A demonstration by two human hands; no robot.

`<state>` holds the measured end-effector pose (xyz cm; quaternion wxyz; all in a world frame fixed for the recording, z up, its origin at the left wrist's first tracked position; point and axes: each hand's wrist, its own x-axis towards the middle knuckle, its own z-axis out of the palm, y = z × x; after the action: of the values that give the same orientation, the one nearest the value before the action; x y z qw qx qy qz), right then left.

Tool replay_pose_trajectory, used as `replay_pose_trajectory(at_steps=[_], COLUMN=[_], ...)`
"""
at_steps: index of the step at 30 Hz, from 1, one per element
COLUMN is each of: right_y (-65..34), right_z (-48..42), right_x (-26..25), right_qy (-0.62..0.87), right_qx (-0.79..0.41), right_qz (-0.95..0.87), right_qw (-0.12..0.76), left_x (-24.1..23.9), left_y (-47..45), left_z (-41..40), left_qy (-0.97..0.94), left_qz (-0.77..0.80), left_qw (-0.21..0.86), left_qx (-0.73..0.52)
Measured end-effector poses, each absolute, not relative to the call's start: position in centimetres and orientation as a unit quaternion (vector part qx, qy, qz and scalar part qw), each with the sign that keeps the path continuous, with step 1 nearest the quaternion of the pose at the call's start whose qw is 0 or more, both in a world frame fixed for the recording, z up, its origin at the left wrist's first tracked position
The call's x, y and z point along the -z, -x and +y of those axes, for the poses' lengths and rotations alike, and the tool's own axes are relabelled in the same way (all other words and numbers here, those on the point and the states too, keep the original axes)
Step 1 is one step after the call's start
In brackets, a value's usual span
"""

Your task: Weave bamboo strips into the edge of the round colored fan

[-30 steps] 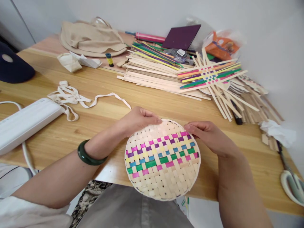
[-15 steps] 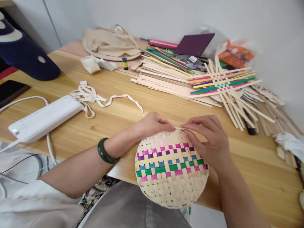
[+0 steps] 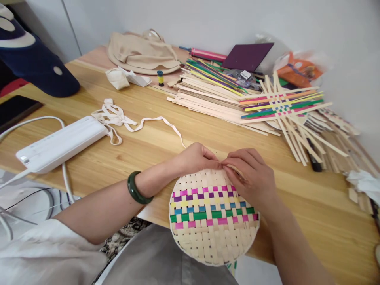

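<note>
A round woven fan, made of pale strips with pink, purple, yellow, blue and green bands, leans against the table's front edge over my lap. White edging runs along its rim. My left hand is closed on the fan's top edge. Right beside it, my right hand pinches at the same edge, its fingertips meeting the left ones. What lies between the fingertips is hidden. A white fabric tape trails from a loose heap on the table to behind my left hand.
Left of my arm lies a white power strip with cables, beyond it a dark phone. Farther back stand a thread spool and a beige hat. Flat strips and a partly woven piece lie toward the wall.
My right hand has moved left, and its fingertips now meet my left hand's at the fan's top edge. The fan sits slightly lower in view, and the whole scene has shifted a little right.
</note>
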<state>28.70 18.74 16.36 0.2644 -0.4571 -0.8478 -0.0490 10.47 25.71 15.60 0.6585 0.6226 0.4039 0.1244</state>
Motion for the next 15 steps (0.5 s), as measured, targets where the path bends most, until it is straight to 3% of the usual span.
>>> replay_pose_trajectory(at_steps=[15], right_y=[-28.63], right_z=[18.74], right_x=[-15.68], right_qy=[0.456], right_qx=[0.061], right_qz=[-0.842], right_qw=[0.281], left_x=[-15.74], left_y=[-10.32], left_z=[25.92], left_qy=[-0.610], left_qz=[0.395], left_qw=[0.679], left_qx=[-0.101])
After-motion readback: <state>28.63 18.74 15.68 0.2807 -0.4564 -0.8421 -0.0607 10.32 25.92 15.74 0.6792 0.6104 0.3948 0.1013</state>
